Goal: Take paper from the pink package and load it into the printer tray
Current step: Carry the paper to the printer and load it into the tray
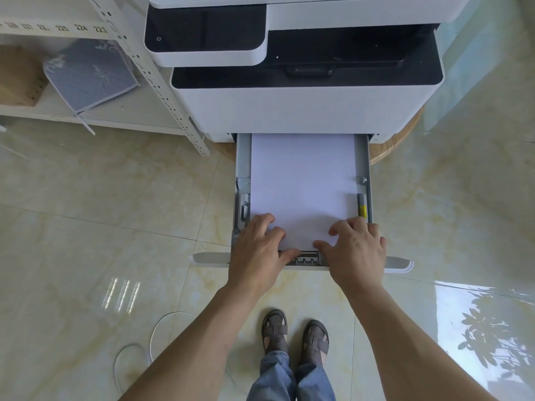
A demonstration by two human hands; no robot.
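Grip: both hands flat, holding nothing
L hand (257,247): on paper (302,180)
R hand (354,250): on paper too
Paper: in tray (363,160), pulled out of printer (304,111)

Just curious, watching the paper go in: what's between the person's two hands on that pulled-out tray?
In the head view, bare white paper and, at the near edge, the tray's grey end guide lie between left hand and right hand.

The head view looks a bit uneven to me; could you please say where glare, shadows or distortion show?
Head view: window glare streaks the glossy marble floor tiles; leafy plant shadow at lower right; wide-angle bending curves the white metal shelf; white paper stack evenly lit, sharp.
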